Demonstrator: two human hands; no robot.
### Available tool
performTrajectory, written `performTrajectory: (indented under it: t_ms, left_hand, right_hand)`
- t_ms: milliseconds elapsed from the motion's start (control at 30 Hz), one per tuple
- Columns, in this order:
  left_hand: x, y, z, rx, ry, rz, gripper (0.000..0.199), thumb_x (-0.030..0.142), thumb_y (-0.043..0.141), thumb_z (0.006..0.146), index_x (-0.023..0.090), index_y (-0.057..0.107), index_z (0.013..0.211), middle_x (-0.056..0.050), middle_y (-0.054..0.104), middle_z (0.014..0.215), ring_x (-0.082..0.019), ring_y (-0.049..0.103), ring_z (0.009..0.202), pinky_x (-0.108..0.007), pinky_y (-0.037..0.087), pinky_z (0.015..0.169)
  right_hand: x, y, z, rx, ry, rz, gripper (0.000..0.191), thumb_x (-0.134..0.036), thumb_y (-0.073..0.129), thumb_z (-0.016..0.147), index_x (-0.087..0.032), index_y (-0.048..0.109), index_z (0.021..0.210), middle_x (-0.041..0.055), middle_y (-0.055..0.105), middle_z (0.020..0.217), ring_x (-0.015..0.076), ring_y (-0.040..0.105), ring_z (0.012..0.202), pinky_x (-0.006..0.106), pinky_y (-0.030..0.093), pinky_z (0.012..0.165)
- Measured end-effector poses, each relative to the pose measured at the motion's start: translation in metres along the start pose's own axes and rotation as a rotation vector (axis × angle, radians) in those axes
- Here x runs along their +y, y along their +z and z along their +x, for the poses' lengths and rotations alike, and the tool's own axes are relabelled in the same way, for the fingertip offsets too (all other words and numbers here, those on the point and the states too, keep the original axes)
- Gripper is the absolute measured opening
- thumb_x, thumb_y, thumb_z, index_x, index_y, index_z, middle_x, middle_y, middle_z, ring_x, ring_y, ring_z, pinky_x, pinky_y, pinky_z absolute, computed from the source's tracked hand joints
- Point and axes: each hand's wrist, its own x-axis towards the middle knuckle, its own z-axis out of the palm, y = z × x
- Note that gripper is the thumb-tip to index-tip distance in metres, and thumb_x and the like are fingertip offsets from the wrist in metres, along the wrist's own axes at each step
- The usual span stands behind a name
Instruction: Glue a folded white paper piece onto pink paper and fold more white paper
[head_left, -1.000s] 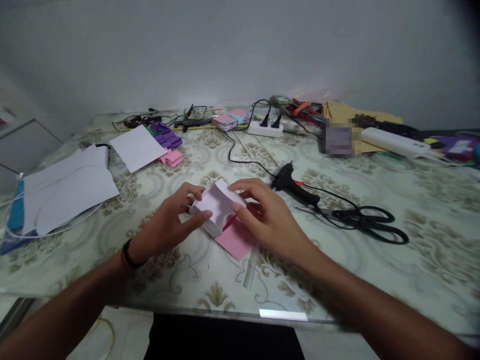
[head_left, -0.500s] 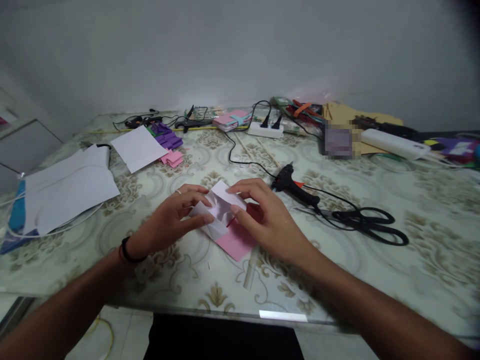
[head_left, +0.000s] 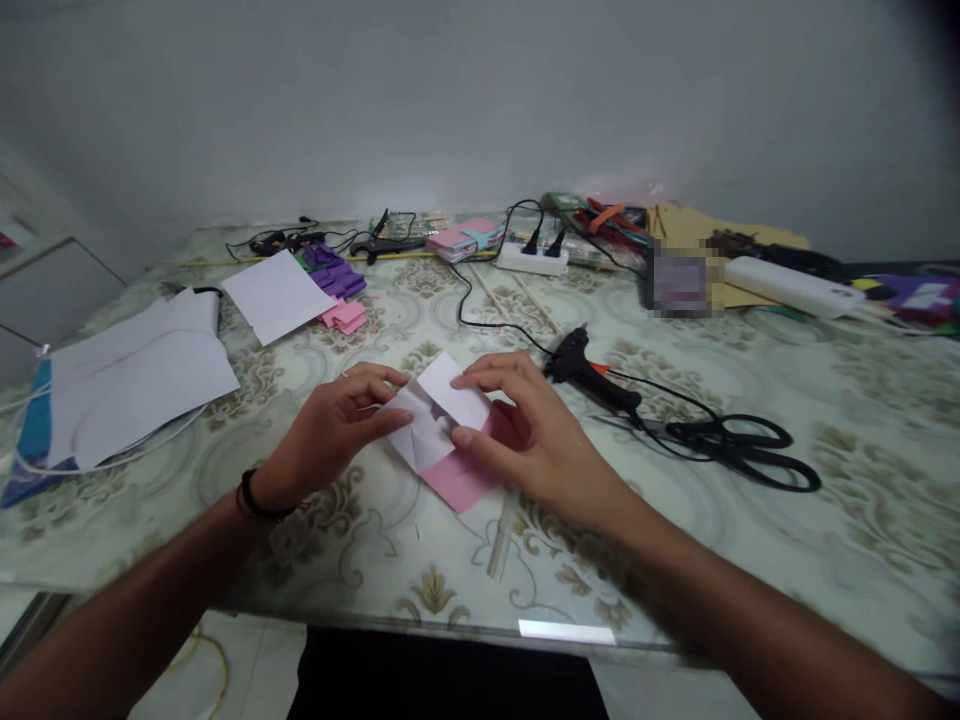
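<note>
A folded sheet of paper [head_left: 421, 430], white on one side and pink on the other, lies at the middle of the table between my hands. Two white flaps stand partly raised, with a gap between them. The pink part shows toward me. My left hand [head_left: 337, 425] is closed on the left flap, thumb on top and the fingers behind. On the right flap, my right hand [head_left: 544, 435] has its thumb and fingers bent around the paper. Just below the paper lies a clear glue stick [head_left: 501, 540].
A black glue gun [head_left: 589, 372] and black-handled scissors [head_left: 739, 445] lie to the right. White sheets [head_left: 142, 380] are at the left, and a white square [head_left: 277, 295] rests beside purple folded pieces [head_left: 337, 275]. Behind stands a power strip [head_left: 531, 259] with cords.
The white flaps have come down flatter and cover the inside more. Both hands have shifted slightly with the paper, the left one a little to the left.
</note>
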Motion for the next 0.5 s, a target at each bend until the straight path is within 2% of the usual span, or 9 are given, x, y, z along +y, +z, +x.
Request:
performTrajectory:
  t_ms: [100, 200, 333, 367, 500]
  left_hand:
    - [0.0, 0.002, 0.0, 0.052, -0.03, -0.079, 0.024, 0.036, 0.083, 0.082, 0.017, 0.068, 0.084, -0.007, 0.072, 0.105, -0.02, 0.069, 0.099, -0.031, 0.059, 0.083]
    - [0.001, 0.004, -0.001, 0.099, -0.08, -0.166, 0.034, 0.033, 0.088, 0.077, 0.019, 0.066, 0.099, -0.003, 0.073, 0.095, -0.018, 0.072, 0.088, -0.026, 0.059, 0.073]
    - [0.002, 0.007, -0.004, 0.095, -0.148, -0.244, 0.053, 0.031, 0.089, 0.075, 0.022, 0.061, 0.119, -0.002, 0.075, 0.089, -0.017, 0.074, 0.079, -0.024, 0.058, 0.067]
    - [0.002, 0.008, -0.005, 0.083, -0.161, -0.263, 0.053, 0.031, 0.089, 0.076, 0.022, 0.062, 0.121, -0.001, 0.076, 0.088, -0.017, 0.073, 0.077, -0.023, 0.058, 0.065]
    - [0.004, 0.01, -0.009, -0.011, -0.183, -0.288, 0.046, 0.031, 0.089, 0.076, 0.023, 0.069, 0.117, 0.0, 0.076, 0.084, -0.015, 0.07, 0.071, -0.023, 0.055, 0.061]
  right_hand:
    - [0.0, 0.002, -0.001, 0.003, 0.068, 0.088, 0.023, -0.033, 0.074, 0.091, -0.027, 0.069, 0.112, 0.0098, 0.056, 0.125, 0.0268, 0.056, 0.121, 0.043, 0.054, 0.095]
    - [0.0, 0.007, -0.001, 0.046, 0.182, 0.227, 0.02, -0.029, 0.075, 0.087, -0.027, 0.068, 0.106, 0.0084, 0.056, 0.125, 0.0239, 0.06, 0.113, 0.034, 0.057, 0.08]
    - [-0.002, 0.015, -0.002, 0.052, 0.325, 0.523, 0.054, -0.024, 0.081, 0.077, -0.029, 0.053, 0.123, 0.0023, 0.065, 0.11, 0.019, 0.068, 0.096, 0.031, 0.058, 0.077]
    - [-0.003, 0.016, -0.003, 0.029, 0.355, 0.569, 0.056, -0.023, 0.081, 0.076, -0.029, 0.052, 0.124, 0.0009, 0.067, 0.105, 0.0184, 0.069, 0.092, 0.031, 0.058, 0.076]
    - [-0.006, 0.018, -0.007, -0.057, 0.425, 0.596, 0.029, -0.028, 0.079, 0.08, -0.022, 0.065, 0.105, 0.0021, 0.072, 0.095, 0.0179, 0.07, 0.082, 0.032, 0.057, 0.074]
